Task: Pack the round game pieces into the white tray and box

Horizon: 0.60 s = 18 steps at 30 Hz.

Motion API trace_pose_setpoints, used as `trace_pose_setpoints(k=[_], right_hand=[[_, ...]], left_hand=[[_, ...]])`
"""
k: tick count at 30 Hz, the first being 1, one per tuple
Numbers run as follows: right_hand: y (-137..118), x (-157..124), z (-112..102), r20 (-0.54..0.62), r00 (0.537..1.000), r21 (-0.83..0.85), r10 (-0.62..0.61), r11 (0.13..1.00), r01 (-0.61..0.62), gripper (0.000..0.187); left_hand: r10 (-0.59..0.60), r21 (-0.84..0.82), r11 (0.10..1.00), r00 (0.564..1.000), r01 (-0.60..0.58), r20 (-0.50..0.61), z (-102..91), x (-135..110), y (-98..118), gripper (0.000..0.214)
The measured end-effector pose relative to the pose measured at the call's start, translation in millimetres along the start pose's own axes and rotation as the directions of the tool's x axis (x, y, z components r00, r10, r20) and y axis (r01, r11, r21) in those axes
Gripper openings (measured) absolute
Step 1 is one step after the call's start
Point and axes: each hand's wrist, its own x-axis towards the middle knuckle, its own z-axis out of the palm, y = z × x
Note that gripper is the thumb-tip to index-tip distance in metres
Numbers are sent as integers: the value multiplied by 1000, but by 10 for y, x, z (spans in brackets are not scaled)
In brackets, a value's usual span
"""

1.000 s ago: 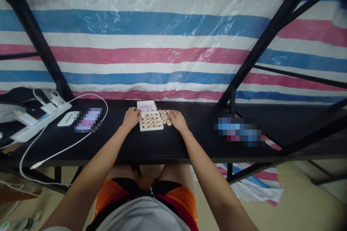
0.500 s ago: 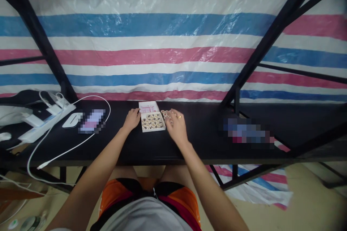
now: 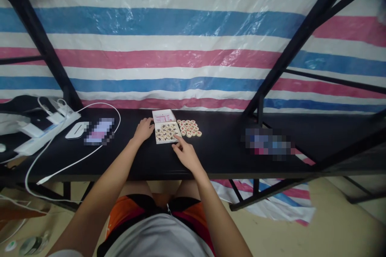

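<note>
A white box (image 3: 165, 142) sits on the black table, its lid (image 3: 163, 116) folded back behind it. Inside lie several round Chinese chess pieces (image 3: 165, 131) with black characters. Red-marked Chinese chess pieces (image 3: 189, 127) are grouped on the table just right of the box. My left hand (image 3: 144, 129) rests at the box's left side, fingertips by the lid's edge, fingers loosely stretched and gripping nothing visible. At the front right corner, my right hand (image 3: 185, 151) reaches its index finger over the black-marked pieces, thumb apart, with nothing visible held.
On the left lie a blurred phone (image 3: 100, 131), a white flat device (image 3: 77, 130), a power strip (image 3: 48, 133) with plugs and a white cable (image 3: 72, 168). A blurred object (image 3: 268, 143) lies to the right. Black metal frame bars (image 3: 280, 56) and a striped sheet (image 3: 169, 60) stand behind.
My right hand has moved from the red-marked pieces left and toward me, to the box's front right corner, uncovering those pieces. My left hand stays by the box. The view has shifted slightly.
</note>
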Motion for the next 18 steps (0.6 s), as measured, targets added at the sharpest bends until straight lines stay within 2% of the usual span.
trace_pose_setpoints(k=[3,8,12,18], right_hand=[[-12,-8,13,-11,1000,19,-2,1000,2,41],[-5,-3,17,-19,1000,21,-22,1000,22,36],[-2,-3,16,-18,999,10,-38,999,38,32],[-24,-6,7,-22,998,0,-51,999,51,29]], left_hand=[[109,-1,994,992,-109,-65,-20,-8,66,29],[315,-77,947,949,-313,22,-8,-51,255,25],[370,-92,927,926,-363,78,16,-75,330,26],[384,-46,923,918,-381,103,5,-89,329,19]])
